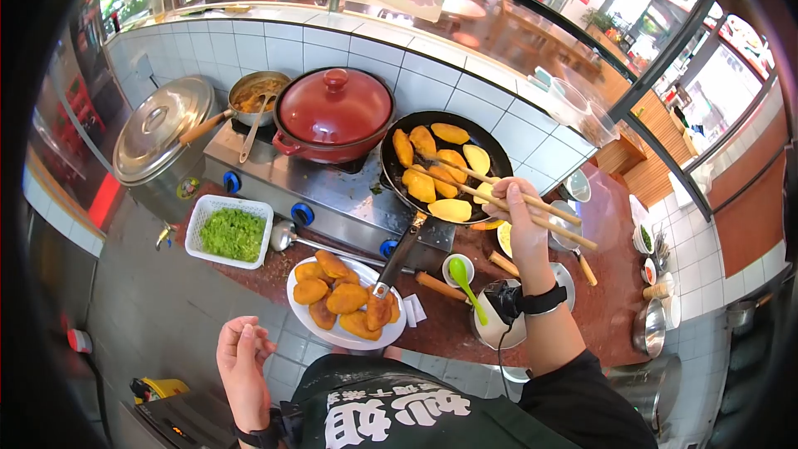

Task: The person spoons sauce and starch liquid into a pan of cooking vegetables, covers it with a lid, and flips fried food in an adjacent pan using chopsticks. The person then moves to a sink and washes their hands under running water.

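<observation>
Head view, gripping long tan wooden chopsticks (pixel 565 233) well back in bare right hand (pixel 525 226), probably dodging heat, reaching over golden half-moon pastries (pixel 421 186) in round black pan (pixel 497 150), with bare left hand (pixel 243 363) loosely half-curled, seemingly empty

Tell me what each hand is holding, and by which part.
The right hand grips long, light-brown wooden chopsticks around the middle of their length. The left hand shows nothing held.
</observation>
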The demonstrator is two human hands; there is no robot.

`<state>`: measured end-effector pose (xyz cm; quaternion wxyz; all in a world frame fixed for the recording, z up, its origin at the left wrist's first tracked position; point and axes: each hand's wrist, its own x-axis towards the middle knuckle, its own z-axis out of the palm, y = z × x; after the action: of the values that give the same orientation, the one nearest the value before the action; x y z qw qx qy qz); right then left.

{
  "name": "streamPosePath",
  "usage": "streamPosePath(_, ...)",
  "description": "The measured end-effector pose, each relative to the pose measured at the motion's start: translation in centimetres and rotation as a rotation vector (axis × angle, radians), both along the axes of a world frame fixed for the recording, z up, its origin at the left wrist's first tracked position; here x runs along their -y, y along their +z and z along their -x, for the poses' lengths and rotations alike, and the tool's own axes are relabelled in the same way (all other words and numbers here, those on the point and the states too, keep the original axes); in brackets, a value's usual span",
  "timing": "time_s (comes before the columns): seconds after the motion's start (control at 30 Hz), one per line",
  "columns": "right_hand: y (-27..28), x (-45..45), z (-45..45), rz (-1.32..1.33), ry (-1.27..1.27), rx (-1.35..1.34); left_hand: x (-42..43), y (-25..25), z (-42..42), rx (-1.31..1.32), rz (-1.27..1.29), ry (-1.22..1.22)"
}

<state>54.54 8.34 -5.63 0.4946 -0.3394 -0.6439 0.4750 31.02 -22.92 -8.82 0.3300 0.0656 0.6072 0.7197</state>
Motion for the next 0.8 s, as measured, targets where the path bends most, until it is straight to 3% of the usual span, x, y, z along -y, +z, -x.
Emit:
streamPosePath(0.13, -1.0, -0.2, 1.3, 0.000, 0.020, 0.101, -0.2, -0.1, 0.1, 0.006, -0.003, -0.015)
streamPosePath(0.2, -2.7, -0.2, 2.4, -0.188, 0.013, 0.169, -0.6, 0.2, 0.0, -0.014, 0.014, -0.017)
streamPosePath(0.3, -3.0, -0.5, 2.5, -0.178, -0.063, 0.074, -0.6, 0.3, 0.1, -0.019, -0.007, -0.022)
streamPosePath(0.53, -2.4, -5.0, -2.3, 0.332, -0.300, -0.390, 0.3, -0.3, 0.5, 0.007, -0.023, -0.002)
streamPosePath(0.7, -3.9, -5.4, -3.4, 0.511, -0.281, -0.430, 0.4, -0.7, 0.8, 0.021, -0.027, 0.000)
streamPosePath(0.8, -3.3, -4.4, -2.7, 0.455, -0.237, -0.398, 0.3, -0.7, 0.8, 0.023, -0.033, -0.007)
